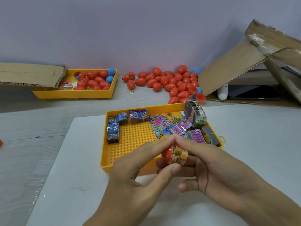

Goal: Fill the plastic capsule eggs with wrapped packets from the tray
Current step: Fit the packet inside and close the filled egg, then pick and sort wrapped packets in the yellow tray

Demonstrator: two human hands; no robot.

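While the work is plainly under way, a single red plastic capsule egg half point(167, 153) is seen in the head view, held just above the near rim of the yellow perforated plastic tray point(130, 137). A printed, cellophane-wrapped packet point(179, 156) is being pressed into it. The egg half is pinched by the curled thumb and fingers of the left hand point(138, 173), and the packet is gripped by the curled fingers of the right hand point(210, 168), the fingertips of both meeting over the top.

Much is judged to be left. Loose wrapped packets and banded bundles of packets point(195, 115) are piled along the far and right sides of the tray, and blue bundles point(112, 133) lie at its left. A large heap of red capsule eggs point(171, 82) lies on the counter point(40, 128) by the wall, with a few open red and blue halves at its edge. More eggs are held in a second yellow tray point(75, 93) at the far left.

Whether the closed eggs are filled cannot be told. The matching half of the held egg is not made out. Part of the second tray is covered by a cardboard flap point(31, 74), and the heap's right edge is hidden behind a torn cardboard box point(236, 66).
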